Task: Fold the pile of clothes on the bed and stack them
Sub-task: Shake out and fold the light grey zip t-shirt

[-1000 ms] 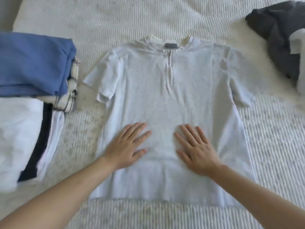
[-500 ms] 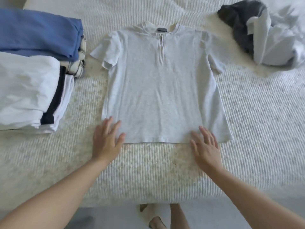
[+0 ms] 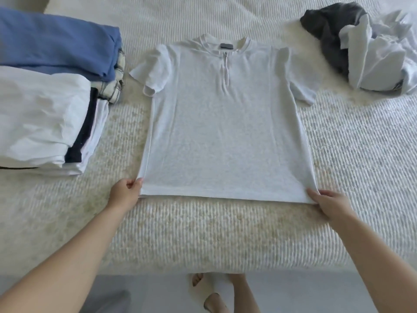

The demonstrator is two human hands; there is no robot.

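Observation:
A pale grey short-sleeved shirt (image 3: 225, 132) with a short zip at the neck lies flat, front up, in the middle of the bed. My left hand (image 3: 125, 194) pinches its bottom left hem corner. At the bottom right hem corner my right hand (image 3: 328, 203) pinches the cloth. To the left stand folded clothes: a blue piece (image 3: 56, 46) on top of a checked one at the back, and a white stack (image 3: 40, 118) with a dark stripe in front. An unfolded heap of dark grey (image 3: 327, 30) and white garments (image 3: 383, 62) lies at the back right.
The bed's cream ribbed cover (image 3: 203, 233) stretches to its front edge near the bottom of the view. Below that edge are the grey floor and my feet (image 3: 212, 299).
Both hands slid down from the shirt's middle to the hem, then moved outward and took hold of the two bottom corners. The view pulled back from the bed.

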